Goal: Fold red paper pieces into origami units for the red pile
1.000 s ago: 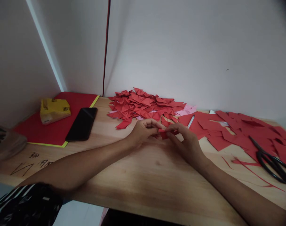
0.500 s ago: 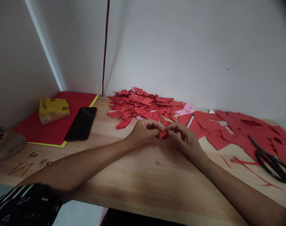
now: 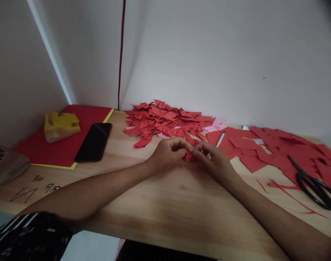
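A small piece of red paper (image 3: 189,156) is pinched between my two hands over the middle of the table. My left hand (image 3: 169,151) grips it from the left, thumb and fingertips together. From the right, my right hand (image 3: 211,155) pinches the same paper with thumb and index finger. Most of the paper is hidden by the fingers, so its folds cannot be made out. Just behind the hands lies a heap of folded red paper pieces (image 3: 165,117), with some pink paper (image 3: 216,125) at its edge.
Flat red paper pieces (image 3: 285,152) spread on the right, with a white pen (image 3: 220,139), black scissors (image 3: 314,185) and thin red strips (image 3: 296,201). On the left are a black phone (image 3: 94,142), a yellow packet (image 3: 62,126) on red sheets (image 3: 45,156), and a plastic bag (image 3: 7,165).
My fingers have shifted slightly on the red paper, and my right thumb now lies further over it. Less of the paper shows on the right. The things on the table have stayed put.
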{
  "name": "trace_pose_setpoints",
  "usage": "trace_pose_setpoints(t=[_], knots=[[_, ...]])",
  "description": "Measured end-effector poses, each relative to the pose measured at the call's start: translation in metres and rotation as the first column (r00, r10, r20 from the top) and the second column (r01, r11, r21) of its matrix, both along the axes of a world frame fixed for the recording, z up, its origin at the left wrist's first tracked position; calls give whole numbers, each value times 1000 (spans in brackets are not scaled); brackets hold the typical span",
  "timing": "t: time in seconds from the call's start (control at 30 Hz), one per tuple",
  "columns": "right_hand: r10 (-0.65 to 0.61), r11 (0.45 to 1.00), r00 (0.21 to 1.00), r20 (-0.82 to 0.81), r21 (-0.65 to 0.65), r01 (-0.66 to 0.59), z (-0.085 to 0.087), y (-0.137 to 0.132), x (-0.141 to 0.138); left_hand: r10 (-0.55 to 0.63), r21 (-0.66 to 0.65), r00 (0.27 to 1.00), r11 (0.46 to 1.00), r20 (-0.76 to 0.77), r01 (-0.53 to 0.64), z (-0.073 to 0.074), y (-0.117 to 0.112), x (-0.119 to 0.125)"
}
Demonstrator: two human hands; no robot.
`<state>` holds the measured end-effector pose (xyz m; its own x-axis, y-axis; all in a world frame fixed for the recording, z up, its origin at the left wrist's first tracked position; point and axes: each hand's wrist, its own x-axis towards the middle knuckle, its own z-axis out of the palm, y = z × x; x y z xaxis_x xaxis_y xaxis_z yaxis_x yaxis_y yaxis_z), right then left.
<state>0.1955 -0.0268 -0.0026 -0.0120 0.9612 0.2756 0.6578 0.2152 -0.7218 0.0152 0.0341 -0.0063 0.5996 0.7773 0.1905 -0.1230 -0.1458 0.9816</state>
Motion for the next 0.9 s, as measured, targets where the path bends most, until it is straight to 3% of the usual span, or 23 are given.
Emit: trace_pose_setpoints(t=[0.13,0.27,0.53,0.9], knots=[[-13,999,1000,23,40,12,-1,0,-2,-15,3,999,1000,-42,16,-2,0,0],[1,998,999,32,62,-3,-1,-1,-3,23,144,986,990,-168,2,-2,-3,-1],[61,997,996,57,53,-64,-2,-2,-5,111,279,968,959,-226,-45,1,-4,-3],[56,997,995,82,48,-60,0,-2,-4,131,281,968,957,-214,-68,0,-3,-3]])
